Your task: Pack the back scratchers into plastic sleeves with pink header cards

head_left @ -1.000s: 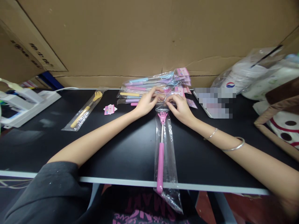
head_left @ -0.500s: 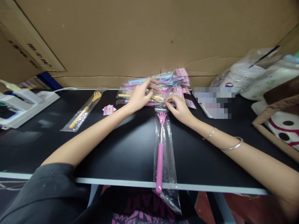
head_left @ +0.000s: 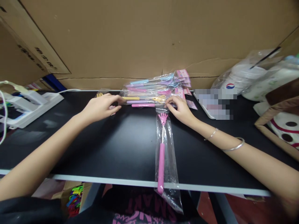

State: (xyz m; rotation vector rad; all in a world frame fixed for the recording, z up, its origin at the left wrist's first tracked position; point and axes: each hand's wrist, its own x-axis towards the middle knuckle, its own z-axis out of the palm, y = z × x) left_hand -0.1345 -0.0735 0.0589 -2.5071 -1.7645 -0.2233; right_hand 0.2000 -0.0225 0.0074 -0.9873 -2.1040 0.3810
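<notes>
A pink back scratcher (head_left: 161,161) in a clear plastic sleeve lies lengthwise before me, its lower end over the table's front edge. At the sleeve's top end, my right hand (head_left: 179,109) pinches the plastic between thumb and fingers. My left hand (head_left: 101,107) is at the left end of a pile of bagged back scratchers (head_left: 144,90), thumb apart from the fingers; whether its fingertips touch the pile I cannot tell. Only a sliver of a pink label card (head_left: 113,109) shows below its fingers. Behind this hand, a yellow back scratcher (head_left: 99,94) is mostly covered.
A white power strip (head_left: 35,109) with plugs and cables stands at left. On the right are a blurred-out phone-like object (head_left: 211,105), a bagged cup (head_left: 243,77) and a brown-trimmed bag (head_left: 275,118). Cardboard (head_left: 149,37) walls the back. Below the edge is a box of colourful pieces (head_left: 75,199).
My left hand has moved left from over the pile to its left end, now covering most of the label card and yellow back scratcher. My right hand keeps its pinch at the sleeve.
</notes>
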